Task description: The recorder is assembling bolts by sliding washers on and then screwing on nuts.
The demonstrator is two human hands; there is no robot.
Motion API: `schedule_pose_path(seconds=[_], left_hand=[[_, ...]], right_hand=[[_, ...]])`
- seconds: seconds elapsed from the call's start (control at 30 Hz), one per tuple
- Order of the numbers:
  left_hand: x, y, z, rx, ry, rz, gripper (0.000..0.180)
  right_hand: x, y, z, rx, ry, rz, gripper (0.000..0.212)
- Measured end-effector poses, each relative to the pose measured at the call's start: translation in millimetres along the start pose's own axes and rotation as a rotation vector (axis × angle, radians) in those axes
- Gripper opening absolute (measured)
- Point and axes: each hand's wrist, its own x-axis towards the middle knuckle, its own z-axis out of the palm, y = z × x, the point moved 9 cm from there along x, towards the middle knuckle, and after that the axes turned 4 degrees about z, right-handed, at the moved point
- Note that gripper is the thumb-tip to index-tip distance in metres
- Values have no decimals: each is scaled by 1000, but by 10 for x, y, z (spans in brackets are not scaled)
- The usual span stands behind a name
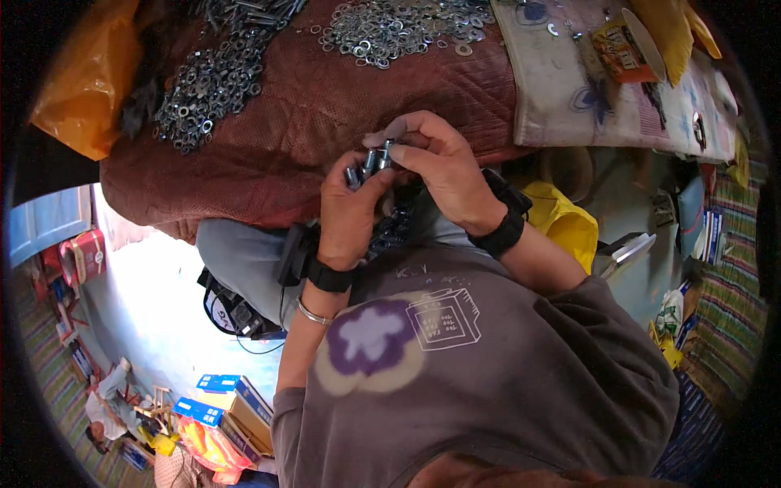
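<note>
My left hand (pixel 348 199) is closed around several short silvery bolts (pixel 368 163) that stick up between its fingers and thumb. Right beside it, my right hand (pixel 439 167) pinches the top of one bolt (pixel 386 151) with thumb and forefinger. Both hands are close together over the near edge of a table covered in reddish-brown cloth (pixel 301 122). Under the hands, in my lap, lies a dark heap of metal parts (pixel 392 228), partly hidden. Whether a nut or washer sits on the pinched bolt is too small to tell.
On the cloth lie a pile of nuts (pixel 207 98), a pile of washers (pixel 399 32) and long bolts (pixel 252 12) at the far left. A paper cup (pixel 630 49) stands on a pale cloth (pixel 553 106) at right. Cartons (pixel 236 407) and another person (pixel 106 411) are behind me, lower left.
</note>
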Motion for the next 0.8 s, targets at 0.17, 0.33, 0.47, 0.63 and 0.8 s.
schedule_pose_path(seconds=[0.17, 0.33, 0.47, 0.63, 0.8], left_hand=[[-5, 57, -126, 37, 130, 12, 13], [27, 32, -113, -13, 82, 32, 13], [49, -25, -126, 24, 14, -13, 18], [27, 34, -164, 15, 73, 6, 16], [-13, 68, -181, -24, 86, 12, 17]], right_hand=[[144, -390, -217, -490, 94, -224, 13], [503, -852, -437, -1364, 379, -674, 15], [651, -825, -388, -1550, 397, -687, 19], [692, -801, -421, -1599, 372, -687, 18], [530, -798, -206, -1181, 92, -412, 23]])
